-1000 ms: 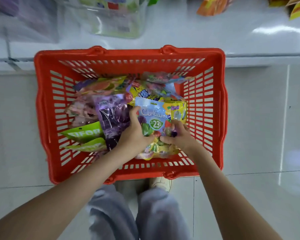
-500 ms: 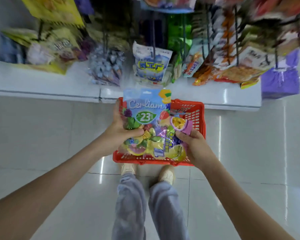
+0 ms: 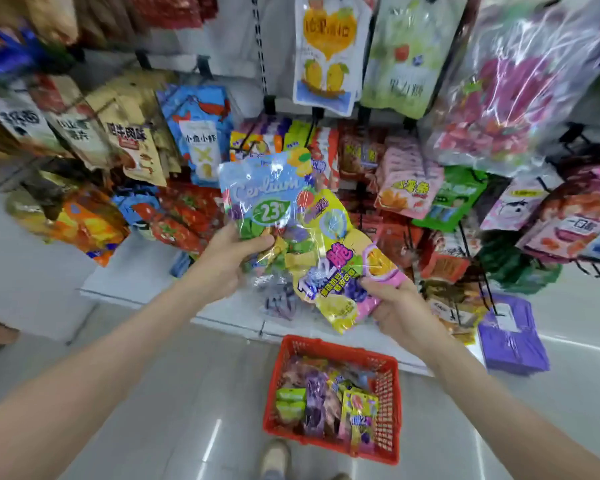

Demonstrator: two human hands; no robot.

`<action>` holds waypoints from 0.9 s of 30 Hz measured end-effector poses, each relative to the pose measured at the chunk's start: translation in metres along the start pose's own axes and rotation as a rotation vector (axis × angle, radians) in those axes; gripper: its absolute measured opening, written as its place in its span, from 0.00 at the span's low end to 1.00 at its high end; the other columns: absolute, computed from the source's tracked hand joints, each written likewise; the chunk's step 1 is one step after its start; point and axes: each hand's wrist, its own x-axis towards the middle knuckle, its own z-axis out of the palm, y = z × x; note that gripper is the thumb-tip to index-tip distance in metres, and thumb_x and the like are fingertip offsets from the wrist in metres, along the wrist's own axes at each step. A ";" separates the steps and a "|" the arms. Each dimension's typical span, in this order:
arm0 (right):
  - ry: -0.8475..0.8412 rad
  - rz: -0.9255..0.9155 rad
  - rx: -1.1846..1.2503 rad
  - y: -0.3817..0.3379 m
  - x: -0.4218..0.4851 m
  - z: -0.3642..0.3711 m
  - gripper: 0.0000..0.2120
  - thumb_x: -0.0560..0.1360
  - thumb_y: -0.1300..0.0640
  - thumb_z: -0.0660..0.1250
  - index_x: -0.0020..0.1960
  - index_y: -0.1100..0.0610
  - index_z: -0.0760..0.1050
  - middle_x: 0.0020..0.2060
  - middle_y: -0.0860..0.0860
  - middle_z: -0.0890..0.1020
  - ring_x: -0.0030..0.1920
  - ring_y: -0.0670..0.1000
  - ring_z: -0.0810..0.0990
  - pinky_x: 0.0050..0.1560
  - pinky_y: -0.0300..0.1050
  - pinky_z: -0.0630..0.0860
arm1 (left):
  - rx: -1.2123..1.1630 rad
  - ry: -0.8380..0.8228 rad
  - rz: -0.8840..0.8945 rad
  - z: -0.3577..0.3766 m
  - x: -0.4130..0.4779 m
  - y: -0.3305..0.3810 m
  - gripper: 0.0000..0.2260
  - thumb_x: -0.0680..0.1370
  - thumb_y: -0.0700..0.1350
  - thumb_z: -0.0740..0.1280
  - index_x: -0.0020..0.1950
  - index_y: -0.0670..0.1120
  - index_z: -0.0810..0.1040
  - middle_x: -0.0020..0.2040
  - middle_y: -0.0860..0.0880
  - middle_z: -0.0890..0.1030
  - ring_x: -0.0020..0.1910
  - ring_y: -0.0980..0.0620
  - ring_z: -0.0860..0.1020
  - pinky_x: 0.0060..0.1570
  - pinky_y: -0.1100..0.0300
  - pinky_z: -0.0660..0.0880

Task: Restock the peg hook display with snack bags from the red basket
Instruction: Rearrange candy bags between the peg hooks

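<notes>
**Basket on the floor, two bags held up before the pegs**

Red basket (image 3: 388, 400) sits on the pale floor tiles (image 3: 160, 403), near the person and slightly right of centre, just in front of the white base shelf (image 3: 142, 275). Inside it lie loose snack bags (image 3: 323, 407): green ones at its left side, purple in the middle, a yellow and pink one standing toward its right. A shoe (image 3: 274, 455) shows just near of the basket.

Beyond and above, the peg hook display (image 3: 409, 181) is crowded with hanging packets.

Left hand (image 3: 222, 261) grips a blue bag (image 3: 264, 199) marked "23" by its lower left corner, thumb laid across the front, the other fingers hidden behind it. Right hand (image 3: 395, 306) pinches a yellow and pink bag (image 3: 340, 271) at its lower right edge, thumb on the front and the fingers curled underneath. The two bags overlap, the yellow one lying across the lower right of the blue one, and both are held up in front of the display, well above the basket.
</notes>
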 end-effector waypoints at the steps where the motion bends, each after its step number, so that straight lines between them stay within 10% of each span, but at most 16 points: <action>1: -0.076 -0.004 -0.039 -0.018 -0.002 0.004 0.16 0.70 0.66 0.67 0.57 0.60 0.73 0.46 0.54 0.83 0.43 0.50 0.81 0.46 0.43 0.77 | 0.014 0.014 0.045 -0.003 -0.005 0.023 0.14 0.68 0.40 0.73 0.52 0.51 0.79 0.45 0.55 0.84 0.43 0.56 0.82 0.41 0.54 0.80; 9: -0.206 -0.325 -0.464 -0.153 0.007 0.059 0.20 0.72 0.59 0.67 0.63 0.55 0.71 0.46 0.49 0.81 0.43 0.43 0.80 0.43 0.34 0.74 | 0.172 -0.035 0.292 0.005 -0.024 0.153 0.20 0.69 0.43 0.76 0.58 0.51 0.74 0.50 0.56 0.83 0.46 0.57 0.82 0.37 0.60 0.79; 14: -0.146 -0.430 -0.468 -0.203 0.038 0.110 0.18 0.68 0.54 0.71 0.56 0.56 0.76 0.41 0.49 0.84 0.36 0.44 0.81 0.34 0.36 0.77 | 0.181 -0.094 0.372 0.011 -0.004 0.191 0.25 0.68 0.44 0.75 0.63 0.46 0.74 0.59 0.50 0.81 0.57 0.49 0.79 0.57 0.48 0.75; 20: -0.091 -0.494 -0.388 -0.218 0.087 0.139 0.05 0.74 0.61 0.67 0.39 0.55 0.75 0.26 0.45 0.80 0.26 0.41 0.77 0.24 0.33 0.72 | 0.084 -0.116 0.404 -0.019 0.041 0.229 0.18 0.65 0.46 0.75 0.54 0.51 0.79 0.49 0.54 0.85 0.49 0.53 0.82 0.37 0.57 0.80; 27: 0.151 -0.527 -0.302 -0.237 0.139 0.150 0.09 0.75 0.66 0.64 0.38 0.56 0.71 0.22 0.45 0.75 0.22 0.42 0.71 0.24 0.34 0.68 | 0.100 -0.080 0.491 -0.074 0.092 0.269 0.20 0.66 0.44 0.73 0.58 0.45 0.77 0.50 0.52 0.84 0.52 0.50 0.82 0.57 0.48 0.74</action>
